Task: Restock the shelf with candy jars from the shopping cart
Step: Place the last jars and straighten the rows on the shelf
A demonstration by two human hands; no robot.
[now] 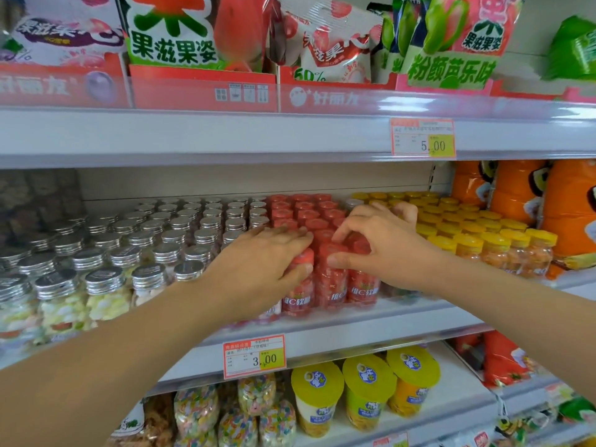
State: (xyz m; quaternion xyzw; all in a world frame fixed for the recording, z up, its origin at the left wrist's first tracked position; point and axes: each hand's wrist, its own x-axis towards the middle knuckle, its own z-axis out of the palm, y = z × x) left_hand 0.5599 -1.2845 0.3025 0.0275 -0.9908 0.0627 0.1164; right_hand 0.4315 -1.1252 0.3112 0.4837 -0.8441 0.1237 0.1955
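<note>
Red-lidded candy jars (306, 211) stand in rows in the middle of the centre shelf (354, 337). My left hand (258, 262) lies over the front-left red jar (298, 298), fingers across its lid and thumb pressed against its side. My right hand (383, 243) is over the front-right red jar (361, 288), with curled fingertips on the lids behind and the thumb reaching left onto the middle front jar (330, 285). The shopping cart is out of view.
Silver-lidded jars (129, 253) fill the shelf to the left and yellow-lidded jars (477, 240) to the right, with orange bags (516, 195) beyond. The upper shelf (225, 133) hangs close above. Yellow-topped cups (367, 388) and a price tag (254, 356) sit below.
</note>
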